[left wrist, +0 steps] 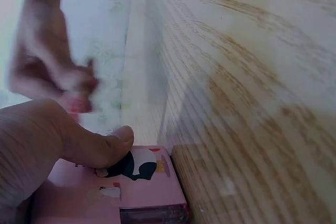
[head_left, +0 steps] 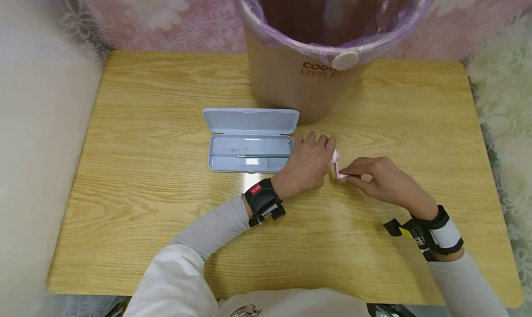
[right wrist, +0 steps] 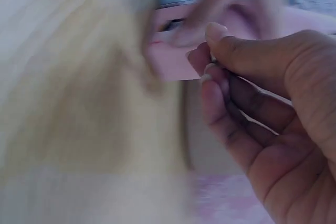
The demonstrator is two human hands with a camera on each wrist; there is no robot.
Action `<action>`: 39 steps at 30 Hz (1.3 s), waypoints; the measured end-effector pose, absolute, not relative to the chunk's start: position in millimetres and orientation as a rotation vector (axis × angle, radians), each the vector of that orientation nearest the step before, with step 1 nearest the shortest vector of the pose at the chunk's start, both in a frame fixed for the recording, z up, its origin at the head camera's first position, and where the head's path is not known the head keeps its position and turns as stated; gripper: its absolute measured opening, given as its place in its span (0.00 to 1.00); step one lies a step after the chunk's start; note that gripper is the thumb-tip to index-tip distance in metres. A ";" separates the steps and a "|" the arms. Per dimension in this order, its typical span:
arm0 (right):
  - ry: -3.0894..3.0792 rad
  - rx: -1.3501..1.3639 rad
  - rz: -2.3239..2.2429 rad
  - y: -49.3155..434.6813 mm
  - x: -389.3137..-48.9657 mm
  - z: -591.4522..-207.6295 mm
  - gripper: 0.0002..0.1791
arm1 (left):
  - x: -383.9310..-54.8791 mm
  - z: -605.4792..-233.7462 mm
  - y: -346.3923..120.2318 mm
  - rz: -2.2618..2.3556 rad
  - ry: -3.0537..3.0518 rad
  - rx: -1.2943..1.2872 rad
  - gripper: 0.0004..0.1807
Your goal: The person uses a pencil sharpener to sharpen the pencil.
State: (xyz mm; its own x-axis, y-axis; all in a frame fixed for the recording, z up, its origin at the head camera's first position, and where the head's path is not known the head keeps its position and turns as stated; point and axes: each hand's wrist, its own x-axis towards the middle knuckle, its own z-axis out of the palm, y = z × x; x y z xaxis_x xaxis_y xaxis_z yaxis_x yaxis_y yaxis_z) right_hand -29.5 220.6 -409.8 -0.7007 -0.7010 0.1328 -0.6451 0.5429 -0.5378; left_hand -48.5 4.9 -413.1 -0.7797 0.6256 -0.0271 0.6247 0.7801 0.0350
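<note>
- Gripping the pink box (left wrist: 147,195), our left hand (head_left: 305,162) lays its thumb on the printed face; the box sits just right of the pencil case (head_left: 224,147), probably held so that it won't slide while the other hand works at its end.
- Farther right of the pencil case, our right hand (head_left: 382,180) pinches a small pale piece (head_left: 343,175) between thumb and fingertips, with hardly a gap; we cannot tell whether it is loose or part of the box. So fine a pinch seems to suit so little to hold.
- Raised at the pencil case's back edge, the lid (head_left: 251,121) leaves the tray easy to reach; a slim stick (head_left: 262,156) lies lengthwise inside, its right end hidden by our left hand.
- Close behind the pencil case, toward its right, stands the bin (head_left: 287,86), its purple liner (head_left: 295,43) folded over the rim, likely to stop it slipping.
</note>
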 end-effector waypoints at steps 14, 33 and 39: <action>2.750 -1.090 -0.783 219.2 -100.4 -394.4 0.10 | -49.9 -412.5 7.3 0.081 2.914 1.045 0.35; 2.777 -1.250 -0.924 224.0 -25.8 -392.8 0.17 | -49.8 -408.4 7.7 0.085 2.931 1.024 0.20; 2.872 -1.197 -0.900 221.0 -56.5 -381.3 0.16 | -44.5 -413.2 6.3 0.088 2.932 1.066 0.20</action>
